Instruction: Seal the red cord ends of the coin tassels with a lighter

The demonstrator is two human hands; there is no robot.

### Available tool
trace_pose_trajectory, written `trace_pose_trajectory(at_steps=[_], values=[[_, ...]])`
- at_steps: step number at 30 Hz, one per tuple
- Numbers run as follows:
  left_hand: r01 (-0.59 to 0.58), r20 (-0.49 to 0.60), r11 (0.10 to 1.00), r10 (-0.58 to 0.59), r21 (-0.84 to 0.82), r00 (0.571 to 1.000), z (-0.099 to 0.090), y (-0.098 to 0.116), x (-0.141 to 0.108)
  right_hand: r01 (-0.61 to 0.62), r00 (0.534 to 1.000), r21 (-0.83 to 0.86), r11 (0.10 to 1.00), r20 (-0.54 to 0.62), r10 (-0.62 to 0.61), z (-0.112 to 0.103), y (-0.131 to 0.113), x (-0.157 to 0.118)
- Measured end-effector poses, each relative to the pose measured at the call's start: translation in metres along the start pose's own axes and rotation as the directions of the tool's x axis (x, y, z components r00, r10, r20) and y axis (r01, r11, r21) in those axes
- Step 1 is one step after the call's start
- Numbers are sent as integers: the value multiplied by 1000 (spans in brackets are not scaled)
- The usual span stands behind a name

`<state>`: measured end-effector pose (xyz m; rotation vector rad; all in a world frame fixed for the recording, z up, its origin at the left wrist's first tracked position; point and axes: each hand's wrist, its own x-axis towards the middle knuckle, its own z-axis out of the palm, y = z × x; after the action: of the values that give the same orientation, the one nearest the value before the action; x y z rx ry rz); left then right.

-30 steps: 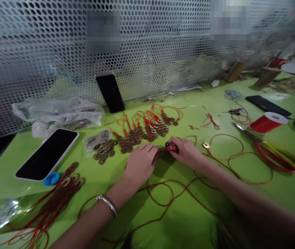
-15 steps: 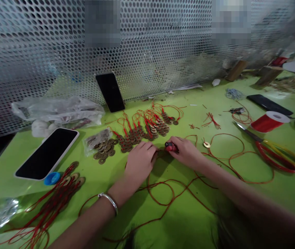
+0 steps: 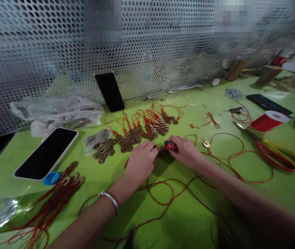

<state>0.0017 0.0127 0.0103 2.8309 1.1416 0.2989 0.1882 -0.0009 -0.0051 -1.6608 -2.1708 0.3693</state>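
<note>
In my right hand (image 3: 185, 150) is a red lighter (image 3: 170, 145) with a dark metal top, pointing toward my left hand. My left hand (image 3: 142, 158) is closed, its fingertips pinched close to the lighter's top. What it pinches is mostly hidden; red cord (image 3: 173, 193) runs in loops on the table around and beneath both hands. Just beyond the left hand lies a row of strung coin tassels (image 3: 137, 133) with red knots. Loose coins (image 3: 104, 150) spill from a small clear bag at its left. A single gold coin (image 3: 205, 144) sits by the cord at right.
Scissors (image 3: 274, 148) with red and yellow handles and a spool of red thread (image 3: 268, 121) are at right. A white-edged phone (image 3: 47, 154), a blue cap (image 3: 51, 178) and more coin tassels (image 3: 59, 197) lie left. Another phone (image 3: 109, 91) leans on the perforated metal screen (image 3: 147, 38).
My left fingertips have shifted slightly to the right, closer to the lighter. The right hand stays almost where it was, and the objects on the table have not moved.
</note>
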Motion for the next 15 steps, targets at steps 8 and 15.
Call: trace_pose_trajectory(at_steps=[8, 15], values=[[47, -36, 998, -48, -45, 998, 1, 0, 0, -5, 1000, 17, 1000, -15, 5, 1, 0, 0], [28, 29, 999, -29, 43, 999, -3, 3, 8, -27, 998, 29, 999, -50, 28, 4, 2, 0]])
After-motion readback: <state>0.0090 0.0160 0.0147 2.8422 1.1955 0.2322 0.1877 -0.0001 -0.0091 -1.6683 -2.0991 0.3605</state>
